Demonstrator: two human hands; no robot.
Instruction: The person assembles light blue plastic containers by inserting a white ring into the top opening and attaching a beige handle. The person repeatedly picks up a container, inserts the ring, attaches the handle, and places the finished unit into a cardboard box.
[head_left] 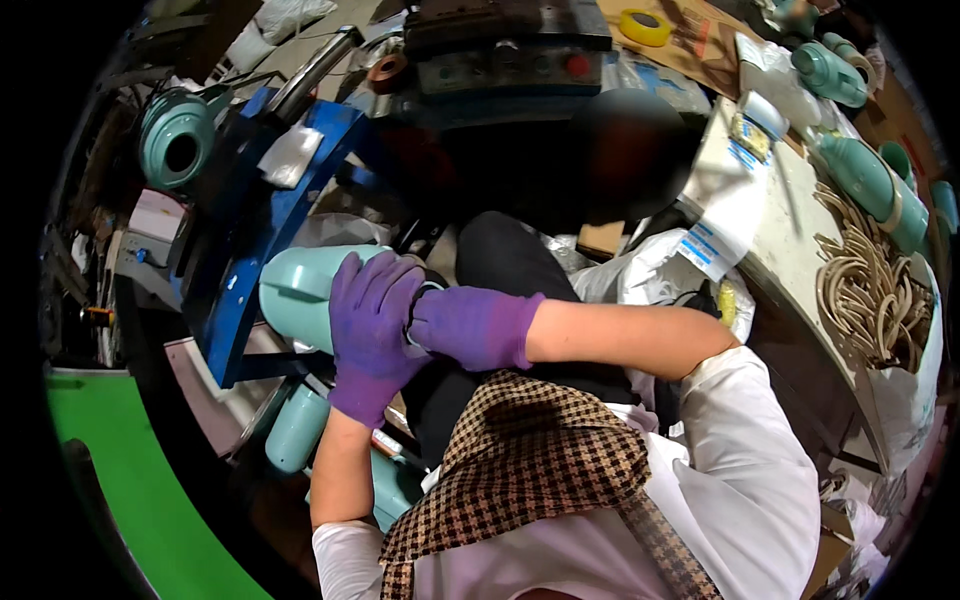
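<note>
A mint-green, rounded cylindrical shell (308,290) lies on its side over my lap, its closed end pointing left. My left hand (375,320), in a purple knitted glove, is laid over its right part with the fingers wrapped across the top, gripping it. My right hand (470,325), gloved the same way, presses in from the right with bent fingers against the shell's right end. A dark curved edge shows between the two hands. What the right fingers hold there is hidden by the gloves.
A blue metal stand (255,240) rises at the left. Further mint-green shells lie below it (297,430) and at the far left (178,140). To the right, a table (800,230) bears a heap of beige curved strips (870,290). A machine with a red button (577,65) stands ahead.
</note>
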